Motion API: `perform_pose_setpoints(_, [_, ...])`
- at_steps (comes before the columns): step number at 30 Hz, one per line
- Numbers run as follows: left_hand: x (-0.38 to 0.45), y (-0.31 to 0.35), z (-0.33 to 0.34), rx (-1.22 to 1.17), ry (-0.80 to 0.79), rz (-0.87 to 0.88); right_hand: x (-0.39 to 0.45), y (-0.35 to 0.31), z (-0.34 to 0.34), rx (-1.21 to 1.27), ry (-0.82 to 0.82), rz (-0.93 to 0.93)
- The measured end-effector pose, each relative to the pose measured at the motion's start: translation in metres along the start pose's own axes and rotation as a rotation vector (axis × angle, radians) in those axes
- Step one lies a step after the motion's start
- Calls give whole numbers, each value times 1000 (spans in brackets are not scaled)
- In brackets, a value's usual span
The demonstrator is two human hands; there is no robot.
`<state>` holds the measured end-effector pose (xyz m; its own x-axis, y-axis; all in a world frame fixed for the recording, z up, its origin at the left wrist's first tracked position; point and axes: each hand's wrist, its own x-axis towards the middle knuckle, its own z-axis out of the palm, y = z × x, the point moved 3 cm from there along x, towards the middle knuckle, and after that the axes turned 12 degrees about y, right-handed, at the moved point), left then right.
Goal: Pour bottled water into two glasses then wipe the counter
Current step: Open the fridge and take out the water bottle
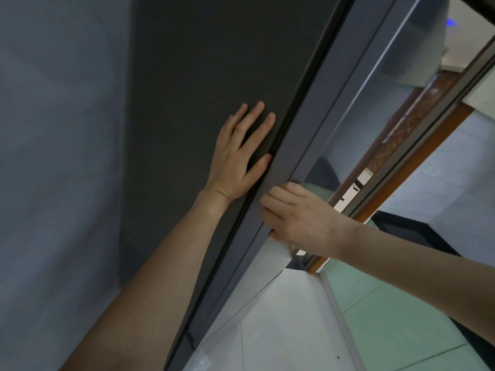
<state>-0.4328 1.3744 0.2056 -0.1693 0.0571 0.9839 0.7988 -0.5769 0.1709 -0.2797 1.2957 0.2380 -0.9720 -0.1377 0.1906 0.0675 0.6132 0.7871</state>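
A tall dark grey door [203, 76], probably of a fridge, fills the middle of the head view. My left hand [238, 153] lies flat on its dark front, fingers spread, close to the edge. My right hand [300, 212] is curled around the lighter grey edge [316, 124] of the door, gripping it lower down. No bottle, glass or cloth is in view.
A grey wall [59, 156] stands to the left of the door. To the right is a shiny reflective panel [375, 97] and a wooden door frame [417, 167]. White floor tiles [289, 325] and green floor tiles [396, 325] lie below. A black box-like object [407, 228] sits right.
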Motion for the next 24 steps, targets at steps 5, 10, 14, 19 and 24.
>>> perform_pose_setpoints(5, [-1,-2,0,16,-8,0,-3,-2,-2,11,-38,4])
perform_pose_setpoints(10, [-2,-1,3,21,14,-10,-33,-6,-20,20,27,-3])
perform_pose_setpoints(14, [-3,-3,4,33,19,4,-52,-13,-29,-14,-82,-3])
perform_pose_setpoints(19, [-3,-2,4,37,7,8,-42,-20,-29,-40,-171,52])
perform_pose_setpoints(24, [-1,-5,2,39,-5,2,-20,-20,-17,-201,-319,144])
